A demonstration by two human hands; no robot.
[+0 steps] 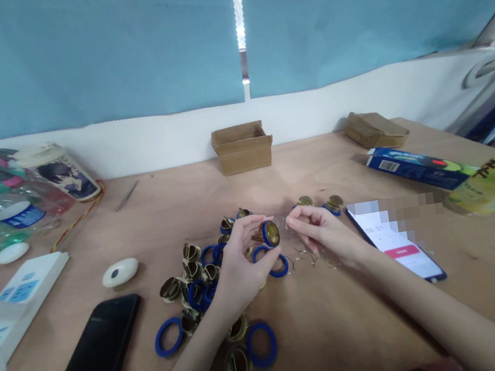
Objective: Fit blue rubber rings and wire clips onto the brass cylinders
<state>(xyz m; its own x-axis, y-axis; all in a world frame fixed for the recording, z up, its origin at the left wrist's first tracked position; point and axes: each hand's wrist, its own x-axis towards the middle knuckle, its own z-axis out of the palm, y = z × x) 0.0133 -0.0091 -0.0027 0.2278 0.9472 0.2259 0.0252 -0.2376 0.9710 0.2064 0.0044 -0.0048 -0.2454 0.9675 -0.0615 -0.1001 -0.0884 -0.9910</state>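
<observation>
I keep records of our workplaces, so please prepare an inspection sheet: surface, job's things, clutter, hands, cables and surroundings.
Surface: wooden table, partly covered.
Job's things: brass-coloured pieces and blue rings, mostly loosely piled; thin wire loops alongside.
Clutter: dark device, lit phone, cup, bottles, cardboard box.
Hands: left hand holds ringed piece; right hand pinches, anything held too small to tell.
Cables: white cable by power strip; red-yellow cord beside cup.
Surroundings: blue curtain, white wall.

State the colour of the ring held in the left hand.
The ring is blue, seen best in the head view.
</observation>
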